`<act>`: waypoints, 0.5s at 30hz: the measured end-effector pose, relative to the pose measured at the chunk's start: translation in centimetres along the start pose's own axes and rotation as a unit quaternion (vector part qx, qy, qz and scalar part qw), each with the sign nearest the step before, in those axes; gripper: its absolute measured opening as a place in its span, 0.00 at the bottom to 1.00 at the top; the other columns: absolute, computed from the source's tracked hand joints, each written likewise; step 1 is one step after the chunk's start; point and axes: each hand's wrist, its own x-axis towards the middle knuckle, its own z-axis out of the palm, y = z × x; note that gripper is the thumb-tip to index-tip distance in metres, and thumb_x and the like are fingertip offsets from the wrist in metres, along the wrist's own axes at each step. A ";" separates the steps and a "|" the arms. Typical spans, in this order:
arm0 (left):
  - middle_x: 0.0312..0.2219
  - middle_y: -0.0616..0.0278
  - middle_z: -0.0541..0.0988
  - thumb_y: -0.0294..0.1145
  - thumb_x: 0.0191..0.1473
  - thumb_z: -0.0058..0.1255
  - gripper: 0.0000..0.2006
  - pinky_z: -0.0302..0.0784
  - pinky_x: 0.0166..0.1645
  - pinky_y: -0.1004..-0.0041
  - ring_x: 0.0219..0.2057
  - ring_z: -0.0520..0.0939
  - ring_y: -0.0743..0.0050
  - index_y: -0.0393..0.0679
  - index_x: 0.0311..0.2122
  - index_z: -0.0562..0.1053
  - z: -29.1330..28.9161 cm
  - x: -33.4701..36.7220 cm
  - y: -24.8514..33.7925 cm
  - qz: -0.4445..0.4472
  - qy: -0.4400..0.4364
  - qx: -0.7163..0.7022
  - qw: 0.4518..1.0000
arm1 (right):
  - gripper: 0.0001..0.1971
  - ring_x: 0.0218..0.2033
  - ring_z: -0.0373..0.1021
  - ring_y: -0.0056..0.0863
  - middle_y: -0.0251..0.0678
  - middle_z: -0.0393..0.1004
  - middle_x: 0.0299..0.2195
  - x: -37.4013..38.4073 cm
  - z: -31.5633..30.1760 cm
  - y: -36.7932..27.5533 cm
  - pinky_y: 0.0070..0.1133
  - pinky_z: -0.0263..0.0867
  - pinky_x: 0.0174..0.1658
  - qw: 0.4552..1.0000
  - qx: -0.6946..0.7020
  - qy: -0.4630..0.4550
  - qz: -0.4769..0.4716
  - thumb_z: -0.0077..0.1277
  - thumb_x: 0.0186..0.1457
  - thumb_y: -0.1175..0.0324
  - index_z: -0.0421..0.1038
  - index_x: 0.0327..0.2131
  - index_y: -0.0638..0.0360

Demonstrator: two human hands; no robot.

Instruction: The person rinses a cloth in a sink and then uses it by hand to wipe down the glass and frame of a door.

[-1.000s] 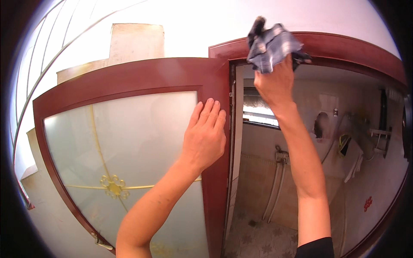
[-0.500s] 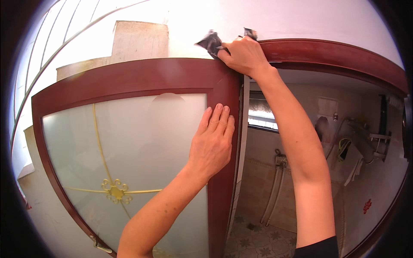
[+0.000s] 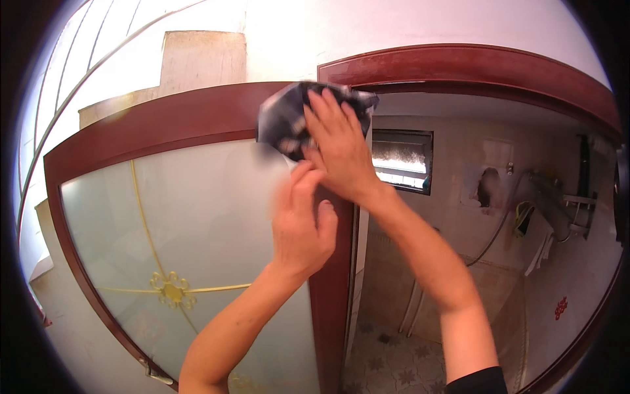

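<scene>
A dark cloth (image 3: 283, 125) with pale patches, blurred by motion, lies spread over the upper right corner of the red-brown door (image 3: 216, 113). My right hand (image 3: 336, 148) holds it against the frame, fingers stretched over the cloth. Just below the cloth's lower edge is my left hand (image 3: 303, 226), raised in front of the frosted glass pane (image 3: 216, 210). Its fingers are bent, its thumb stands apart, and nothing shows in it. Part of the door's corner is hidden behind the cloth and the right hand.
A red-brown door frame (image 3: 472, 59) spans the opening on the right. Inside are a small window (image 3: 401, 161), a shower hose (image 3: 497, 240) and a patterned tile floor (image 3: 400, 368). Yellow ornament (image 3: 172, 291) decorates the glass. A door handle (image 3: 155, 373) is at lower left.
My right hand has come down and left from the door's top edge, and the bunched cloth is now spread over the corner. My left hand has lifted off the door and bent its fingers.
</scene>
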 end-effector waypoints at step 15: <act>0.54 0.38 0.59 0.23 0.42 0.49 0.27 0.56 0.57 0.50 0.54 0.62 0.36 0.37 0.52 0.63 -3.8 -6.4 0.5 0.104 -0.163 0.049 0.980 | 0.15 0.47 0.64 0.43 0.45 0.69 0.43 -10.3 1.2 -7.1 0.31 0.60 0.48 0.972 0.153 0.128 0.122 0.46 0.46 0.75 0.69 0.40 0.65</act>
